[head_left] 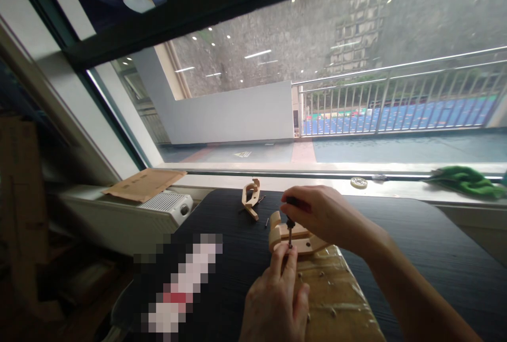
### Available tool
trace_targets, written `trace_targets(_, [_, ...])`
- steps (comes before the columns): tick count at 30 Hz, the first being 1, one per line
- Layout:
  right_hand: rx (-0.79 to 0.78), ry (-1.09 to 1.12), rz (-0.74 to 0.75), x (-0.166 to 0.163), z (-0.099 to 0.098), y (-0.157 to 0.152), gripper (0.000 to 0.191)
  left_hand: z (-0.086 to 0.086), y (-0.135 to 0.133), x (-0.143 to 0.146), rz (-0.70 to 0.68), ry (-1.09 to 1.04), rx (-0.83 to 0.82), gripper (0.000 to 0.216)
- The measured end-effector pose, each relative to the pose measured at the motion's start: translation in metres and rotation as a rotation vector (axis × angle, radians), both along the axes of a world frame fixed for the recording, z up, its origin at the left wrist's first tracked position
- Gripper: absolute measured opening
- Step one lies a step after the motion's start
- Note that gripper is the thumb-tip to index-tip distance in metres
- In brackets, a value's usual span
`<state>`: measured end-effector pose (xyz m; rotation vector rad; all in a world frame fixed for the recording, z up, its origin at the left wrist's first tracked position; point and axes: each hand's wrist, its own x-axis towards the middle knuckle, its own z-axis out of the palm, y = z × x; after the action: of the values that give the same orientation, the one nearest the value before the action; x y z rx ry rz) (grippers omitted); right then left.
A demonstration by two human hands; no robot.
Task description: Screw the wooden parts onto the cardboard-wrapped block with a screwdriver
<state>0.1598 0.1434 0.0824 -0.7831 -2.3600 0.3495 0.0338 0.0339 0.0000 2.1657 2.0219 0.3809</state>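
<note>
My right hand is closed around the dark handle of a screwdriver, held upright with its tip down on a light wooden part. The fingertips of my left hand press on that part's near edge, right beside the tip. A screw at the tip is too hidden to make out. A dark hole shows further right on the wood. Beneath lies a board wrapped in clear plastic, with several small knobs under the film. Behind, a second curved wooden piece rests near a loose screw.
All this stands on a black table against a window sill. The sill carries a roll of tape and a green cloth. At left, a brown envelope lies on a white heater. A pixelated patch covers the table's left side.
</note>
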Motion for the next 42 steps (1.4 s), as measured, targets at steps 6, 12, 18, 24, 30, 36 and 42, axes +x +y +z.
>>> trace_targets(6, [-0.037,-0.008,0.179,0.002,0.005,-0.009,0.022,-0.003,0.0,0.0,-0.018,0.016,-0.001,0.055])
trace_targets(12, [-0.019,0.046,0.098,-0.002,-0.002,0.002,0.023,0.0,-0.001,0.001,0.001,-0.002,-0.009,0.054])
trace_targets(18, [0.025,0.023,-0.041,-0.003,-0.005,0.006,0.024,-0.003,0.0,-0.001,-0.008,0.012,0.005,0.055])
trace_targets(24, [0.006,0.01,0.164,0.003,0.002,-0.005,0.02,-0.003,0.0,-0.001,-0.021,0.016,-0.005,0.055])
trace_targets(30, [-0.002,0.025,0.157,0.004,0.001,0.001,0.02,-0.002,-0.001,-0.001,-0.01,0.012,-0.003,0.055])
trace_targets(36, [-0.01,0.025,0.003,0.003,-0.004,0.008,0.02,-0.002,-0.001,-0.001,-0.009,0.01,-0.002,0.055])
trace_targets(42, [-0.053,-0.013,0.151,0.006,0.004,-0.006,0.024,-0.003,0.001,-0.001,-0.011,0.026,-0.039,0.056])
